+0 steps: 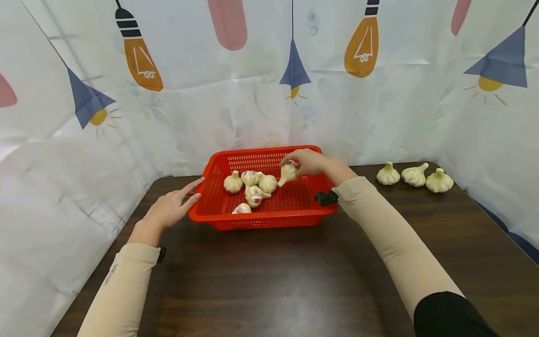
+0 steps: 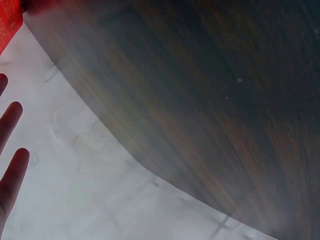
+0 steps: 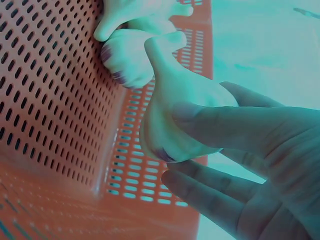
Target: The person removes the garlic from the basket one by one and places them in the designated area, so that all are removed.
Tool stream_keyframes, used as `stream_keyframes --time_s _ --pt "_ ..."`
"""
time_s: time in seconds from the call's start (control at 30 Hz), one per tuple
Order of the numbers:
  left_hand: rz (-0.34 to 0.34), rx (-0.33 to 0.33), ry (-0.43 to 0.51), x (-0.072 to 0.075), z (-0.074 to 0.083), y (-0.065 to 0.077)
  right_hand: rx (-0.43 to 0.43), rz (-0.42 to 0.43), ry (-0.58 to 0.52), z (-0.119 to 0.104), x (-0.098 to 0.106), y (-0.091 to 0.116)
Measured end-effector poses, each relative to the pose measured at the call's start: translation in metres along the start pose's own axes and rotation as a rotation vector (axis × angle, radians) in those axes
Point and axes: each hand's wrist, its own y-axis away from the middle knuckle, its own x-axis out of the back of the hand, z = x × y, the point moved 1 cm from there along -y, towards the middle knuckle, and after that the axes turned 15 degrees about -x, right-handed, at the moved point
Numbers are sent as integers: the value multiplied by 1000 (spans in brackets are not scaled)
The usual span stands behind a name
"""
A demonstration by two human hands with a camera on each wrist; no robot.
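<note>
My right hand pinches a garlic bulb over the right part of a red perforated basket. In the right wrist view the thumb lies across the held bulb, its stem pointing toward the other bulbs. Several garlic bulbs lie inside the basket, grouped in its left and middle. At the basket's left rim, my left hand touches the edge with extended fingers. The left wrist view catches only the fingertips of that hand and a corner of the basket.
Three more garlic bulbs stand in a row at the back right of the dark wooden table. Behind the table hangs a white patterned curtain, close to the basket's back side.
</note>
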Motion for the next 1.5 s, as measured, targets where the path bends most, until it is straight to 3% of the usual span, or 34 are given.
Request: stream_keyframes --time_s 0.27,0.6,0.9,1.2,1.5 --pt "-13 2 5 3 -1 -3 56 122 -38 -3 12 14" --pt "-16 -5 -2 2 -3 -4 112 190 -196 0 18 36" --pt "-8 -8 6 1 -4 -2 177 284 -258 9 20 61" --pt "-11 -9 16 1 -3 0 171 361 -363 30 19 87" --pt "-8 -14 -12 2 -1 1 129 538 -518 61 11 112"
